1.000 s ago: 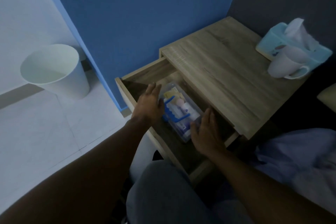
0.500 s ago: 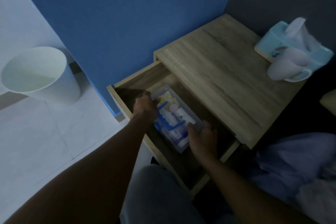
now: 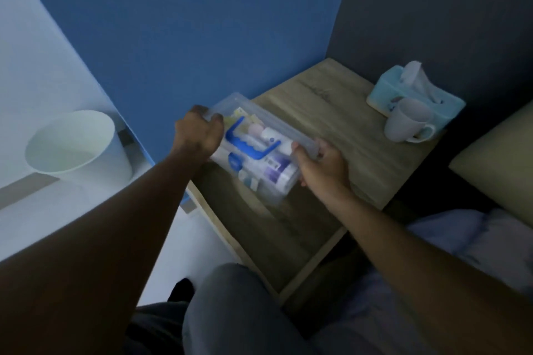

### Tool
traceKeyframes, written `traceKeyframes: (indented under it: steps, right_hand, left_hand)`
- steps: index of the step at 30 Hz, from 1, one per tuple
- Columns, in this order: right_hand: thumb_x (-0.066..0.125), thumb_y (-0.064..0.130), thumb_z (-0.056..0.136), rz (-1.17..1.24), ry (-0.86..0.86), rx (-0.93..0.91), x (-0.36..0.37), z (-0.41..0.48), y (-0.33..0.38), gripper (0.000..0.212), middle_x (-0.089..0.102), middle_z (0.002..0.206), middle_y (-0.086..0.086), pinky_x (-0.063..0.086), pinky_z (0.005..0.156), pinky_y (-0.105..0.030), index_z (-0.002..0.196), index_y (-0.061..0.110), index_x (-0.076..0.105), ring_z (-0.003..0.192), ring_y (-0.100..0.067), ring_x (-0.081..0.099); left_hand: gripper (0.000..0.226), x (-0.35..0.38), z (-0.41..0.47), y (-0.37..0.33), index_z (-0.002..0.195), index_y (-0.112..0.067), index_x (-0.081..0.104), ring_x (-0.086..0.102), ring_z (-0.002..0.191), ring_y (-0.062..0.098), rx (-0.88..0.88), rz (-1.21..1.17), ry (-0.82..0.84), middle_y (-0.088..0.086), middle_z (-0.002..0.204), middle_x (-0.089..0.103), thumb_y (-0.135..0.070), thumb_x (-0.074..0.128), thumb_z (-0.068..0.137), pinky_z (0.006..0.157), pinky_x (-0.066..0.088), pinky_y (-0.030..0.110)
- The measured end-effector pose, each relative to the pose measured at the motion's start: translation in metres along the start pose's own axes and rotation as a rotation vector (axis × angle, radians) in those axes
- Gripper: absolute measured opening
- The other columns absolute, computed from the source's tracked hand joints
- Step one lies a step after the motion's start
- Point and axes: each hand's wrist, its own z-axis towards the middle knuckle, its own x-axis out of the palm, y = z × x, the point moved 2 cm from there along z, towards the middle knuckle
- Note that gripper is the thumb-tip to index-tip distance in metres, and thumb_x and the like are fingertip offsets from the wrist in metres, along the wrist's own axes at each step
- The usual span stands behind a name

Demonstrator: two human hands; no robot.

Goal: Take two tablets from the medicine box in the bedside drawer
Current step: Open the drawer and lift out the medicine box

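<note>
The medicine box (image 3: 259,153) is a clear plastic case with a blue handle on its lid, and tubes and packets show through it. It hangs tilted in the air above the open bedside drawer (image 3: 259,228), its far end near the front edge of the bedside table top (image 3: 346,130). My left hand (image 3: 199,135) grips the box's left end. Its right end sits in the grip of my right hand (image 3: 320,164). The lid is shut and no tablets are visible.
A pale blue tissue box (image 3: 415,95) and a white mug (image 3: 406,124) stand at the table's back right. A white waste bin (image 3: 75,147) sits on the floor to the left. My knee (image 3: 230,311) is below the drawer, bedding (image 3: 476,239) to the right.
Both hands closed on the ends of the medicine box inside the drawer and lifted it up out of the drawer. The camera view has shifted downward.
</note>
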Motion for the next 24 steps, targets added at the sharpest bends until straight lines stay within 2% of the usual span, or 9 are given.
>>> traceKeyframes:
  steps: [2, 4, 6, 9, 15, 19, 21, 22, 24]
  right_hand:
    - [0.071, 0.052, 0.078, 0.018, -0.041, -0.042, -0.014, 0.02, 0.006, 0.052, 0.072, 0.098, 0.006, 0.063, 0.062, -0.03, 0.12, 0.021, 0.064, 0.078, -0.002, 0.074]
    - [0.068, 0.053, 0.08, -0.029, -0.067, -0.066, -0.025, 0.039, 0.01, 0.059, 0.07, 0.097, 0.009, 0.062, 0.063, -0.026, 0.127, 0.018, 0.061, 0.079, 0.004, 0.073]
    - [0.063, 0.057, 0.079, -0.083, -0.084, -0.047, -0.033, 0.058, 0.01, 0.063, 0.072, 0.109, -0.002, 0.063, 0.078, -0.037, 0.126, 0.015, 0.062, 0.094, -0.013, 0.074]
    - [0.062, 0.055, 0.081, -0.113, -0.119, -0.033, -0.041, 0.088, 0.007, 0.05, 0.07, 0.095, 0.0, 0.061, 0.076, -0.034, 0.108, 0.013, 0.068, 0.092, -0.024, 0.074]
    - [0.059, 0.06, 0.081, -0.146, -0.043, -0.017, -0.045, 0.134, 0.004, 0.077, 0.063, 0.135, -0.013, 0.056, 0.096, -0.046, 0.143, 0.014, 0.049, 0.117, -0.027, 0.065]
    - [0.057, 0.057, 0.089, -0.16, -0.078, -0.084, -0.039, 0.144, -0.001, 0.073, 0.059, 0.141, -0.009, 0.056, 0.083, -0.022, 0.147, 0.016, 0.044, 0.121, -0.021, 0.062]
    - [0.056, 0.056, 0.092, -0.172, -0.101, -0.106, -0.036, 0.145, -0.005, 0.073, 0.057, 0.144, -0.008, 0.043, 0.065, 0.001, 0.15, 0.017, 0.039, 0.125, -0.019, 0.059]
    - [0.054, 0.056, 0.092, -0.178, -0.103, -0.114, -0.034, 0.144, -0.005, 0.072, 0.055, 0.145, -0.009, 0.039, 0.06, 0.005, 0.151, 0.017, 0.038, 0.126, -0.02, 0.058]
    - [0.05, 0.056, 0.094, -0.251, -0.122, -0.142, -0.033, 0.14, -0.001, 0.071, 0.044, 0.152, -0.011, 0.042, 0.078, -0.004, 0.152, 0.018, 0.035, 0.134, -0.023, 0.049]
  left_hand:
    - [0.044, 0.005, 0.007, -0.018, 0.122, -0.01, 0.061, 0.058, 0.115, 0.037, 0.048, -0.026, 0.016, 0.018, 0.124, 0.064, -0.036, 0.052, 0.089, 0.096, 0.046, 0.037]
    - [0.046, 0.017, 0.015, -0.032, 0.127, -0.013, 0.06, 0.059, 0.117, 0.033, 0.06, -0.046, 0.037, 0.014, 0.126, 0.064, -0.037, 0.055, 0.088, 0.097, 0.046, 0.034]
    - [0.048, 0.032, 0.025, -0.042, 0.129, -0.017, 0.059, 0.06, 0.117, 0.03, 0.058, -0.055, 0.054, 0.011, 0.127, 0.064, -0.039, 0.057, 0.087, 0.095, 0.045, 0.03]
    - [0.046, 0.055, 0.041, -0.05, 0.127, -0.018, 0.062, 0.061, 0.115, 0.027, 0.067, -0.069, 0.075, 0.009, 0.123, 0.067, -0.041, 0.059, 0.087, 0.09, 0.044, 0.025]
    - [0.037, 0.093, 0.073, -0.048, 0.119, -0.019, 0.064, 0.065, 0.106, 0.031, 0.058, -0.124, 0.111, 0.012, 0.111, 0.071, -0.035, 0.056, 0.087, 0.095, 0.052, 0.038]
    - [0.048, 0.104, 0.088, -0.045, 0.127, -0.018, 0.059, 0.064, 0.108, 0.032, 0.058, -0.178, 0.117, 0.013, 0.113, 0.07, -0.04, 0.051, 0.085, 0.098, 0.051, 0.043]
    - [0.06, 0.105, 0.093, -0.042, 0.137, -0.017, 0.053, 0.063, 0.114, 0.031, 0.049, -0.197, 0.126, 0.011, 0.123, 0.067, -0.045, 0.049, 0.083, 0.102, 0.048, 0.043]
    - [0.064, 0.104, 0.092, -0.04, 0.14, -0.016, 0.05, 0.064, 0.113, 0.029, 0.043, -0.228, 0.128, 0.01, 0.126, 0.066, -0.044, 0.049, 0.082, 0.102, 0.049, 0.043]
    - [0.063, 0.107, 0.082, -0.033, 0.145, -0.013, 0.044, 0.069, 0.103, 0.026, 0.031, -0.356, 0.129, 0.009, 0.13, 0.063, -0.035, 0.049, 0.086, 0.097, 0.054, 0.042]
